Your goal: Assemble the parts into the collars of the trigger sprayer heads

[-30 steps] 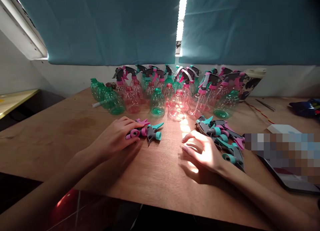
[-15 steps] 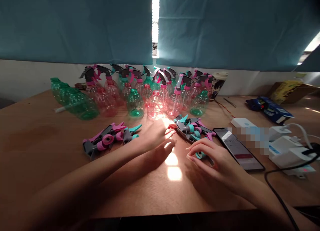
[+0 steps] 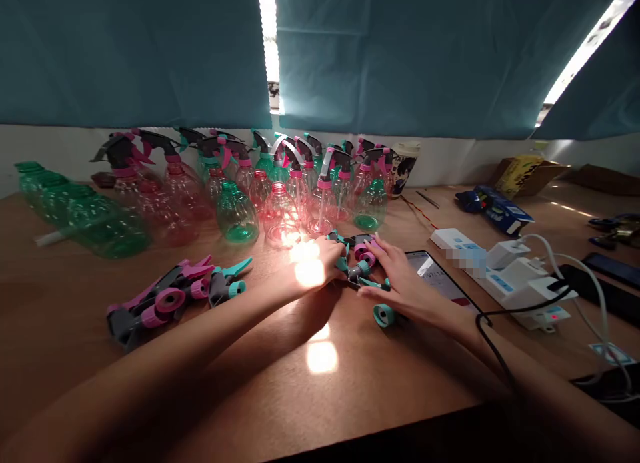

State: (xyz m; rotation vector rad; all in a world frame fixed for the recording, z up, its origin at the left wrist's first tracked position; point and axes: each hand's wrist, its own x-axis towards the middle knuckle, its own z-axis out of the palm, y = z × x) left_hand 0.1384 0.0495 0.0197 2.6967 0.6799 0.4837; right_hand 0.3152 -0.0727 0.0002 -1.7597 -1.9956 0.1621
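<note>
My left hand (image 3: 323, 263) has its fingers curled at the left side of a pile of trigger spray heads. It closes on a grey spray head with teal parts (image 3: 359, 269); the fingertips are partly hidden. My right hand (image 3: 403, 276) lies at the pile's right side, thumb and fingers apart, touching the spray heads. A pink-collared spray head (image 3: 365, 251) shows between the hands. Below the right hand, a teal collar (image 3: 383, 315) faces me. Another group of grey, pink and teal spray heads (image 3: 170, 296) lies to the left.
Behind stand rows of pink and green bottles, some capped with spray heads, some open, like this green bottle (image 3: 237, 213). Green bottles (image 3: 103, 223) lean at left. A phone (image 3: 440, 276), a power strip (image 3: 500, 279) with cables, a blue packet (image 3: 500, 209) and a patterned cup (image 3: 404, 166) are at right.
The view has turned right. My right hand has moved forward onto the pile, and my left hand has closed in on its left side. The spray heads in the pile have shifted.
</note>
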